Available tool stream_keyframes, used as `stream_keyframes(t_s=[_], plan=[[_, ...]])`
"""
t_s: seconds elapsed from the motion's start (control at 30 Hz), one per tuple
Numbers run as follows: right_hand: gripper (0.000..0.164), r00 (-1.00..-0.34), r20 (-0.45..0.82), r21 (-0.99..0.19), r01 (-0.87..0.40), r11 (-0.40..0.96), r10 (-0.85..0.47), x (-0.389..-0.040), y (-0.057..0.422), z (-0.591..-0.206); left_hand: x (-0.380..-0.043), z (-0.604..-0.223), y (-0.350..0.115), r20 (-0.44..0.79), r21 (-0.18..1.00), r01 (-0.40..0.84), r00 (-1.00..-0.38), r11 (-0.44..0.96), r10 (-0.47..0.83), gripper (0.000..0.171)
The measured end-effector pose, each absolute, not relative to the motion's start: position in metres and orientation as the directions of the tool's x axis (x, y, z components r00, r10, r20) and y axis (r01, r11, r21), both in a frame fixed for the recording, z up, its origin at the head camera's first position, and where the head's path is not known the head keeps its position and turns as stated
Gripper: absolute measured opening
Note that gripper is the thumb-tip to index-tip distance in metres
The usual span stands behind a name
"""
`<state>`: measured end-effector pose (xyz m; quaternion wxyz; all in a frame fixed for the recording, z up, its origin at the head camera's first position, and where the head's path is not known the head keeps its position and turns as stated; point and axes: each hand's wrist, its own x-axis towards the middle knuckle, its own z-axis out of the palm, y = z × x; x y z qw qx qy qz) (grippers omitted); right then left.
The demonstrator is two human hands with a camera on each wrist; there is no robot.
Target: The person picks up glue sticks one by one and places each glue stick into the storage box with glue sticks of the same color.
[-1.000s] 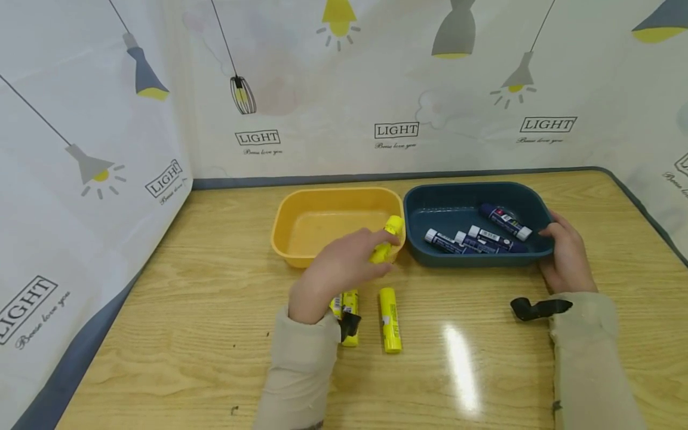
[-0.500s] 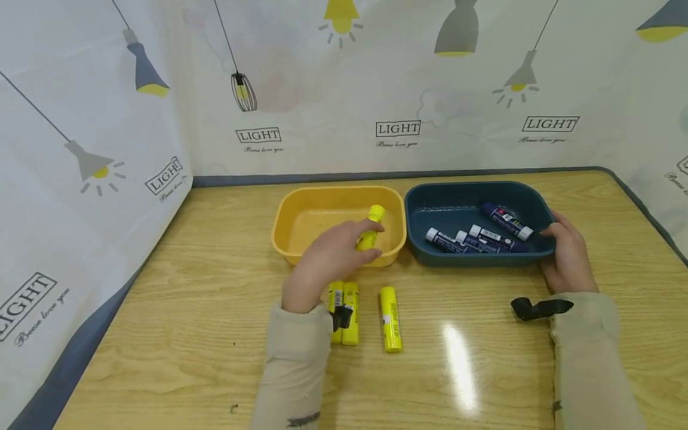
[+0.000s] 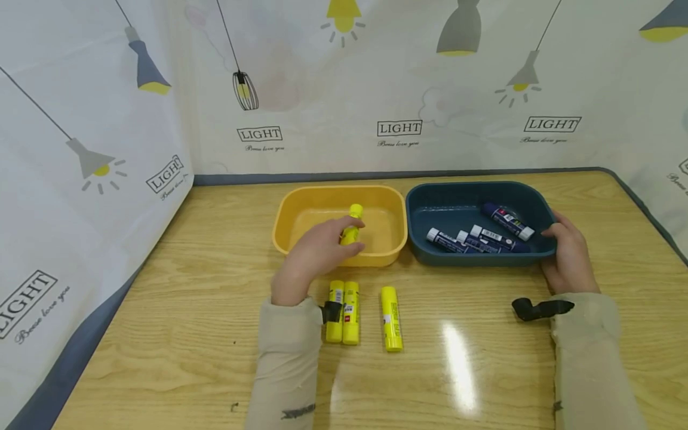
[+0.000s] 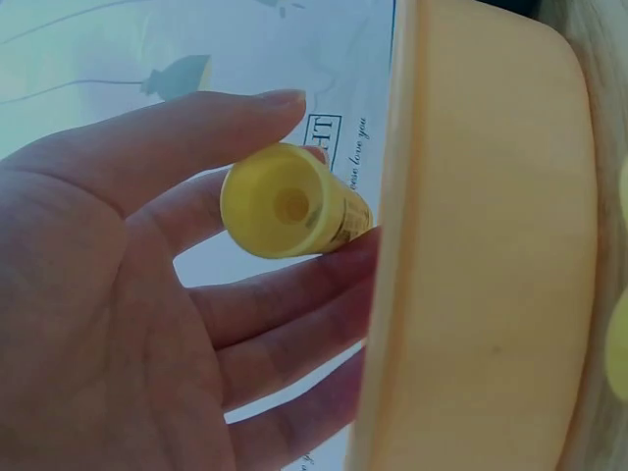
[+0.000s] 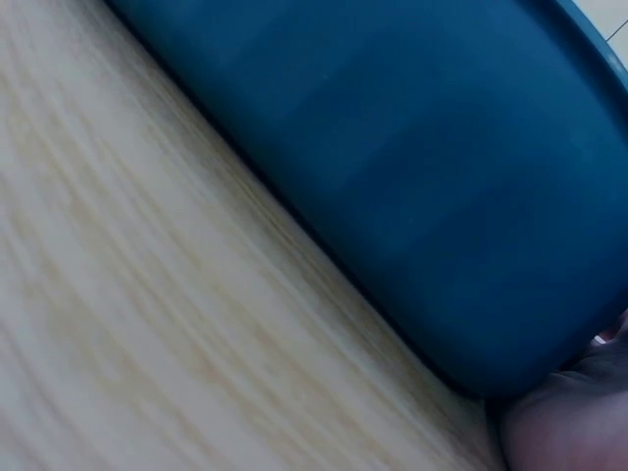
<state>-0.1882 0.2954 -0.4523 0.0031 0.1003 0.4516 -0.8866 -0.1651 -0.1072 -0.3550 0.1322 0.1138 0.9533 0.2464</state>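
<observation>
My left hand pinches a yellow glue stick between thumb and fingers, over the front part of the yellow basin. In the left wrist view the hollow round end of the glue stick faces the camera, close beside the basin's wall. My right hand grips the right end of the dark blue basin, thumb at the rim. Several dark blue glue sticks with white ends lie inside that basin. In the right wrist view the blue wall hides most of the hand.
In front of the yellow basin, two yellow glue sticks lie side by side, partly behind a black strap piece. Another yellow glue stick lies to their right. The basins stand side by side on a wooden table, before a lamp-patterned backdrop.
My left hand has carried the yellow glue stick leftward, from the yellow basin's right rim to nearer its middle. The right hand stays at the blue basin.
</observation>
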Motion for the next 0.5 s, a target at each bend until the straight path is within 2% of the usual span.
stream_keyframes(t_s=[0.5], plan=[[0.053,-0.978,-0.187,-0.811,0.102,-0.576,0.089,-0.189,0.296,-0.453,-0.172,-0.368,-0.113,-0.177,0.499,0.128,-0.953,0.857,0.246,0.04]])
